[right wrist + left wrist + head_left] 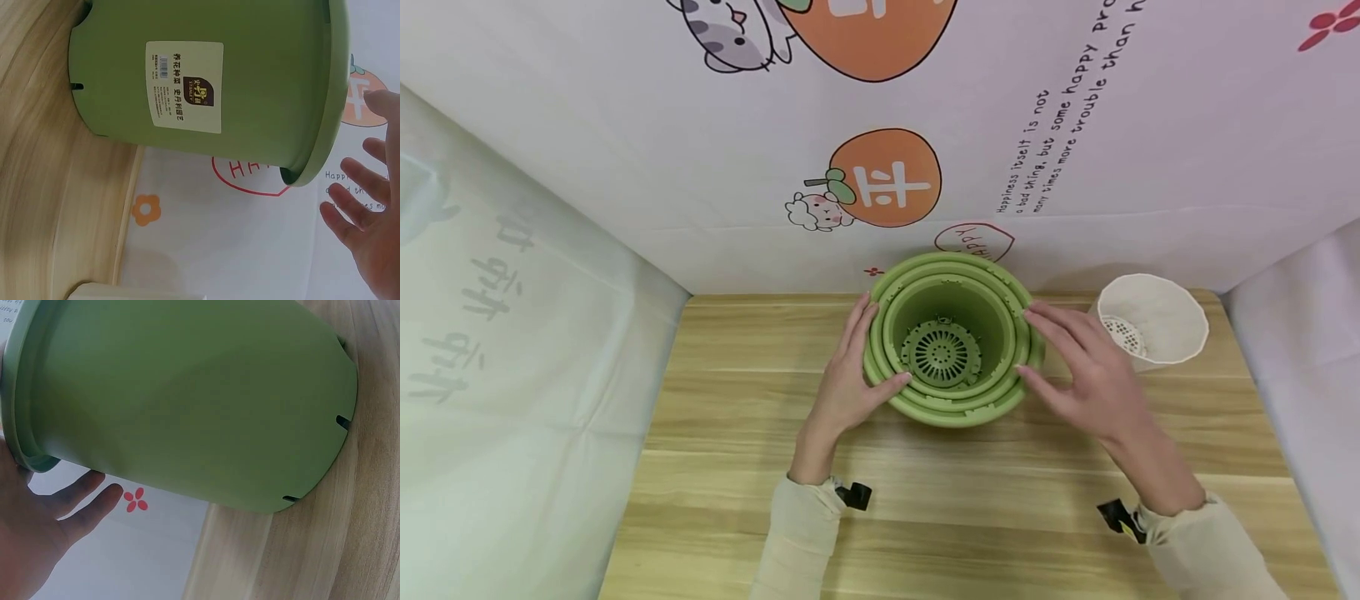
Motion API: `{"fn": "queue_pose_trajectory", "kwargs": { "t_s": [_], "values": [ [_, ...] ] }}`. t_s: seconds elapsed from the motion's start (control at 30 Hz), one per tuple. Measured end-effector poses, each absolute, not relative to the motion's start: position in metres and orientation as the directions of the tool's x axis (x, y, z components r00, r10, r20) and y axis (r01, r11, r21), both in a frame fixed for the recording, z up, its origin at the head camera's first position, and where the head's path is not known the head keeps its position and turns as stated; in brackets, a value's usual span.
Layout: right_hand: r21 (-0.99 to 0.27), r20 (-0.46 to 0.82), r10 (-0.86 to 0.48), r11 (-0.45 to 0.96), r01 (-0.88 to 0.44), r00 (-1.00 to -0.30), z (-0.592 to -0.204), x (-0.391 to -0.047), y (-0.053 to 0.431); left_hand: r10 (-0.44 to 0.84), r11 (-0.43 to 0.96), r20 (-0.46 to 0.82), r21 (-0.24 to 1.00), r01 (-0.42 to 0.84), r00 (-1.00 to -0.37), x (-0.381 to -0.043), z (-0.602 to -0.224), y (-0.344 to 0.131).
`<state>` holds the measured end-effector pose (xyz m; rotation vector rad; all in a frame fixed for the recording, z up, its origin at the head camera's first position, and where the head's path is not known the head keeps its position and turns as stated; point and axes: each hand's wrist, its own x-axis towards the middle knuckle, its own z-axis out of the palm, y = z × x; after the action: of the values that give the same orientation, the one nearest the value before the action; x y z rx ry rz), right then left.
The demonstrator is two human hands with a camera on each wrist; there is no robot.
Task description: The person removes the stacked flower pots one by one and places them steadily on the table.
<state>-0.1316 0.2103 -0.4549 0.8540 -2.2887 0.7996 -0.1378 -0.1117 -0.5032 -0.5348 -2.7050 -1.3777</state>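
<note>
A nested stack of round green plastic flowerpots (951,415) stands upright on the wooden table, rims one inside another. Down in the innermost pot shows a slotted round base (942,354). At the left side of the stack is my left hand (844,385), its thumb over the rim and its fingers straight along the outside. My right hand (1097,379) is spread at the right side, fingertips close to the rim; the right wrist view shows a gap between them. The outer pot's wall (262,125) bears a cream label (184,87) with printing.
To the right stands a white pot (1157,321) with a perforated bottom, close behind my right hand. Light wood tabletop (737,433) runs up to a printed white cloth wall (737,250) just behind the pots. More cloth hangs at both sides.
</note>
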Motion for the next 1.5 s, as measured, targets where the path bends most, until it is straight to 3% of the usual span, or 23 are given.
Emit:
{"fn": "queue_pose_trajectory", "kwargs": {
  "t_s": [0.5, 0.93, 1.5],
  "values": [
    [-0.339, 0.533, -0.494, 0.619, -0.708, -0.687, -0.464, -0.119, 0.200, 0.273, 0.525, 0.219, 0.782, 0.336, -0.937, -0.134, -0.507, -0.110],
    [-0.303, 0.487, -0.520, 0.652, -0.695, -0.701, -0.462, -0.118, 0.194, 0.272, 0.535, 0.217, 0.776, 0.335, -0.938, -0.137, -0.503, -0.111],
    [-0.177, 0.297, -0.553, 0.769, -0.614, -0.778, -0.461, -0.114, 0.186, 0.276, 0.529, 0.230, 0.774, 0.348, -0.933, -0.137, -0.504, -0.111]
  ]
}}
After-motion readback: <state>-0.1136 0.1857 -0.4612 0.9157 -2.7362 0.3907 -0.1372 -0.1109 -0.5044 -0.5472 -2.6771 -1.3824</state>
